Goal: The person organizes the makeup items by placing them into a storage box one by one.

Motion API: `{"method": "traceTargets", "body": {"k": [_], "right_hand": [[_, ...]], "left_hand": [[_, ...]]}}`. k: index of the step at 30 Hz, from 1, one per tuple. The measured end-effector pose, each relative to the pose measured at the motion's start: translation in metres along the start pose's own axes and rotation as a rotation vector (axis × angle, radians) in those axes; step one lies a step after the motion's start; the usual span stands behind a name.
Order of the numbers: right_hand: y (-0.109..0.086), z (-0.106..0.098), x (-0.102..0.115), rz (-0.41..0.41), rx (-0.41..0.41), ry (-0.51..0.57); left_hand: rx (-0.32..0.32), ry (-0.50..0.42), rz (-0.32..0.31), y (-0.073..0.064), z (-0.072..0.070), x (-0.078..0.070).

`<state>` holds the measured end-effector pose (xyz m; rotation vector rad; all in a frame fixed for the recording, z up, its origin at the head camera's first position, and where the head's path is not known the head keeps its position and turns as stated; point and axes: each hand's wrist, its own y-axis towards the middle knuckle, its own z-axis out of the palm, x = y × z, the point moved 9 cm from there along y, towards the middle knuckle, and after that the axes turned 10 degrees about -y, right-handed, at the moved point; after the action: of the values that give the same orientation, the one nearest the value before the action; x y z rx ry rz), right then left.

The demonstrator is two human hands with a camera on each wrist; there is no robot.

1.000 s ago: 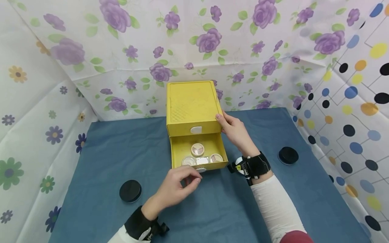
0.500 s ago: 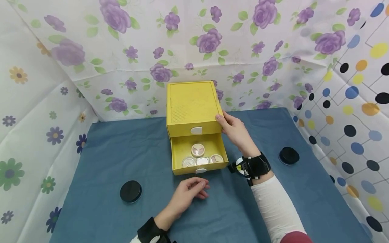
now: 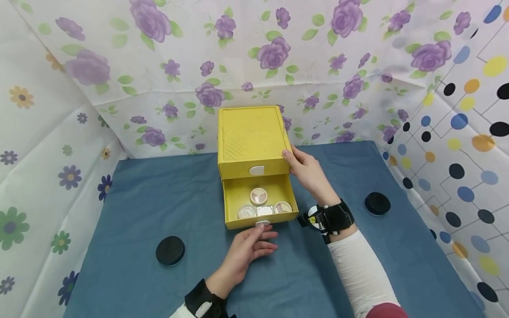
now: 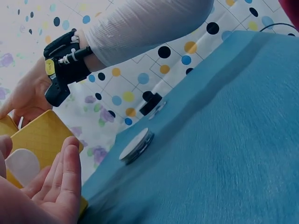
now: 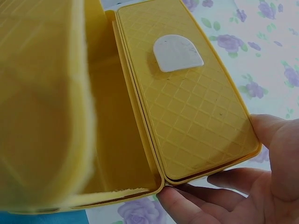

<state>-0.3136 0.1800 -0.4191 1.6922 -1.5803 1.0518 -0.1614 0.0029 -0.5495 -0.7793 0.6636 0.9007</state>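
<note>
A yellow two-drawer storage box (image 3: 254, 137) stands at the back of the table. Its lower drawer (image 3: 238, 187) is pulled out and holds several small round and square makeup cases (image 3: 259, 196). My right hand (image 3: 308, 172) grips the box's front right corner, thumb on top and fingers against the side, as the right wrist view (image 5: 280, 172) also shows. Just below the drawer front, my left hand (image 3: 246, 251) has its fingers extended, thumb up at the white pull tab (image 3: 262, 223). Whether the thumb touches the tab is hard to tell.
One round black-lidded jar (image 3: 170, 250) sits on the blue cloth (image 3: 131, 212) at left, another black-lidded jar (image 3: 377, 203) at right. A white round item (image 3: 314, 216) is partly hidden behind the right wrist camera. Floral curtains (image 3: 167, 88) close off the back.
My left hand drew back from the drawer front, then came up again to the pull tab with fingers spread out. My right hand has stayed on the box corner; the drawer looks unmoved.
</note>
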Motion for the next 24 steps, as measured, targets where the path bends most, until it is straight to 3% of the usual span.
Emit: {"method": "traceTargets", "body": {"k": [7,24], "right_hand": [[0.0010,0.0004,-0.0004,0.003,0.002,0.004],[0.0000,0.0007,-0.0009,0.007,0.007,0.028]], "left_hand": [[-0.050,-0.040,-0.004,0.0017,-0.0020,-0.0021],[-0.082,-0.037,0.017,0.0048,-0.0049,-0.0095]]}}
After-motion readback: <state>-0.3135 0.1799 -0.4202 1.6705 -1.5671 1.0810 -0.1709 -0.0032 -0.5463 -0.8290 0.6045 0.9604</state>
